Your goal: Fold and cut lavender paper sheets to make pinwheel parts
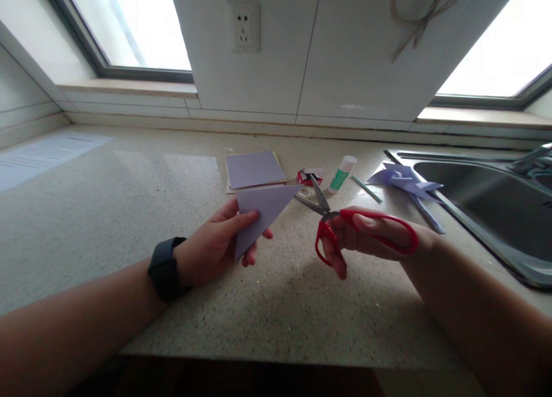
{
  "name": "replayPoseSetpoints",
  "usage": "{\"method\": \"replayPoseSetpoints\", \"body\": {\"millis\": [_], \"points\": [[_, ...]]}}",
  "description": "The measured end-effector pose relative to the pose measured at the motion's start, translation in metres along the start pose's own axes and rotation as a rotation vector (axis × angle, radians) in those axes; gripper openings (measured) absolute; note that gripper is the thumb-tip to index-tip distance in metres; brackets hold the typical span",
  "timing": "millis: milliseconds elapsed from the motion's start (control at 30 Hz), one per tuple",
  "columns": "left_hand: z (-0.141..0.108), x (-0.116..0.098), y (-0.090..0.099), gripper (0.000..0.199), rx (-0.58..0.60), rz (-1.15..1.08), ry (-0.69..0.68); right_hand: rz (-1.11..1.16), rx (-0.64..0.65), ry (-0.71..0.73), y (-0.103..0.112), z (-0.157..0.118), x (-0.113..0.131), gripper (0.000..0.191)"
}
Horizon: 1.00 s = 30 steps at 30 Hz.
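Note:
My left hand [224, 239] grips a sheet of purple paper folded into a triangle [263, 210], thumb on its face and fingers behind. One pointed corner of the paper faces right. My right hand [362, 236] holds red-handled scissors [325, 213], with fingers through the handle loops. Their blades are spread, and the lower blade's tip is at or very near that paper corner; whether they touch I cannot tell. Behind the folded paper lies a stack of purple paper [254, 170]. A dark watch [166, 270] is on my left wrist.
A glue stick [342, 174] stands tilted-looking beside a small red box [308, 177] and a roll of tape [305, 192]. A green stick [366, 189] and a purple paper pinwheel [401, 178] lie near the steel sink [478, 236]. At far left is a printed sheet [47, 155].

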State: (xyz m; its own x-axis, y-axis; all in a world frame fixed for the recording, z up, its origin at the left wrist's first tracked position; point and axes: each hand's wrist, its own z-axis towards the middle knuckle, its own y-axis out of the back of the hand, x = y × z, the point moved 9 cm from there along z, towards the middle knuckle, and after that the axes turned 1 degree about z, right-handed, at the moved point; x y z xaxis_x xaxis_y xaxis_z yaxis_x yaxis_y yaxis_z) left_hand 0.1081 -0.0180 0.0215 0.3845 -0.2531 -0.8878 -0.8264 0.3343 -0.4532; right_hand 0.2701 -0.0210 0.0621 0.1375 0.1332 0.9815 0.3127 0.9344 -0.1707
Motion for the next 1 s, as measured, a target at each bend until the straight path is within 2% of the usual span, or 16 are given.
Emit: {"method": "replayPoseSetpoints", "body": {"millis": [200,333,433,600,733,900,1000], "points": [[-0.004,0.001,-0.007,0.028,0.075,0.078,-0.061,-0.018,0.083,-0.02,-0.005,-0.008,0.006,0.042],[-0.008,-0.007,-0.008,0.014,0.097,0.176,-0.177,-0.068,0.157,-0.012,-0.008,-0.012,0.01,0.039],[-0.011,-0.014,-0.011,0.01,0.123,0.272,-0.213,-0.133,0.19,0.017,-0.009,-0.015,0.016,0.036],[-0.014,-0.022,-0.01,0.014,0.146,0.382,-0.223,-0.129,0.201,-0.026,-0.011,-0.015,0.016,0.036],[-0.015,-0.023,-0.011,0.011,0.161,0.446,-0.213,-0.153,0.176,-0.126,-0.011,-0.014,0.008,0.042],[-0.018,-0.017,-0.02,0.004,0.274,0.493,-0.198,-0.14,0.194,-0.175,-0.015,-0.013,0.002,0.042],[-0.019,-0.015,-0.021,0.009,0.302,0.492,-0.178,-0.142,0.188,-0.202,-0.015,-0.013,-0.002,0.043]]}}
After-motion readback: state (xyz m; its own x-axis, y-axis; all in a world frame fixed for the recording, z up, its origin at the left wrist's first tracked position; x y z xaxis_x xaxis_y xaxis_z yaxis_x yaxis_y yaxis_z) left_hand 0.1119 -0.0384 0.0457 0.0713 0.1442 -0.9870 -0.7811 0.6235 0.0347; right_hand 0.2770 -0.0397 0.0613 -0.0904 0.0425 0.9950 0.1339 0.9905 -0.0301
